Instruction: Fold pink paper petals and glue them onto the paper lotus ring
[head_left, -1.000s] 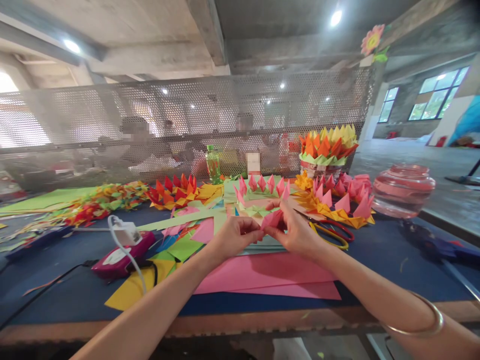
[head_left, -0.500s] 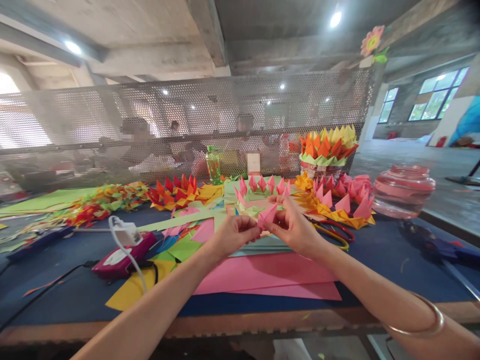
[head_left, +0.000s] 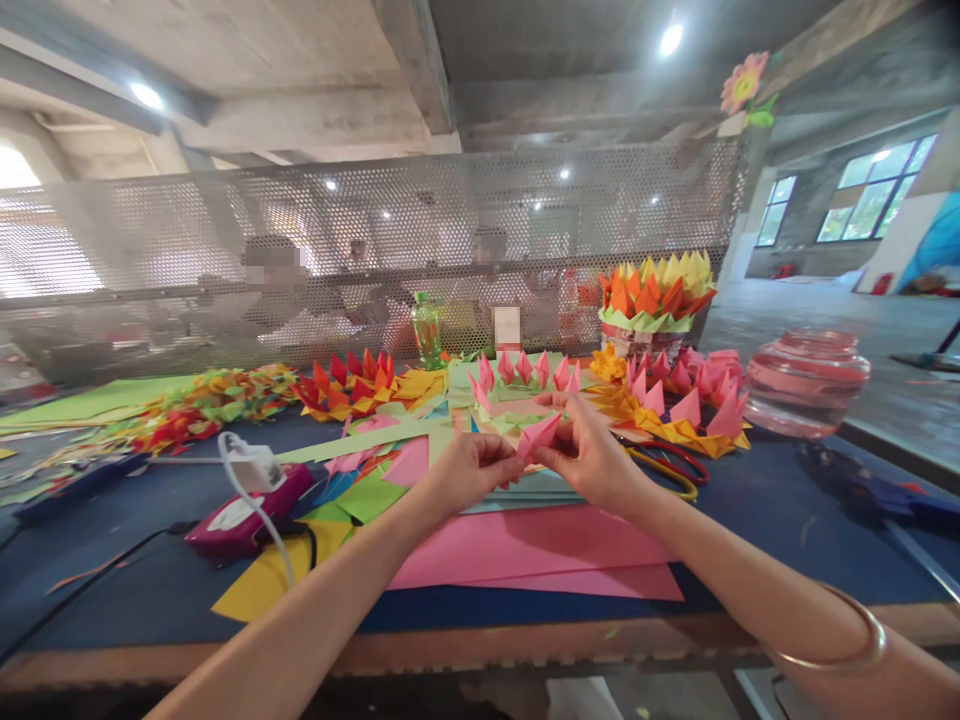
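Both of my hands meet above the middle of the table and pinch one small pink folded paper piece. My left hand grips its left end with curled fingers. My right hand grips its right end between thumb and fingers. A metal bangle sits on my right forearm. Below the hands lie large pink paper sheets on the dark blue table.
A magenta device with white and black cables lies at the left. Yellow-handled scissors rest right of my hands. Folded paper crowns, a stacked paper flower, a green bottle and a pink glass jar stand behind. People sit beyond the perforated metal screen.
Both hands have lifted the pink piece slightly and turned it between the fingers. Everything else on the table is unchanged.
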